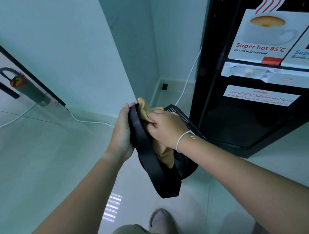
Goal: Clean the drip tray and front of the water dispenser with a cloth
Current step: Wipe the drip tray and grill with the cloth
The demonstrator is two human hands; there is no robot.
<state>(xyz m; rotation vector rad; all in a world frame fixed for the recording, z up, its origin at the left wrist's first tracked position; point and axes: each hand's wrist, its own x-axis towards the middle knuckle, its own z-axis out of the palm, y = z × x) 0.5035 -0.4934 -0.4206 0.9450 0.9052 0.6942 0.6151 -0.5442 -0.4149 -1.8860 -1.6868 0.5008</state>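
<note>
Left hand (121,134) fingers grip one drip tray (149,158); right hand (166,128) fingers bunch one cloth (162,152).

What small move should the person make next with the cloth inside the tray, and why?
Probably drag the cloth down along the inner wall of the drip tray. The left hand holds the tray tilted off the dispenser, and the right hand grips the cloth bunched near the upper end.
</note>
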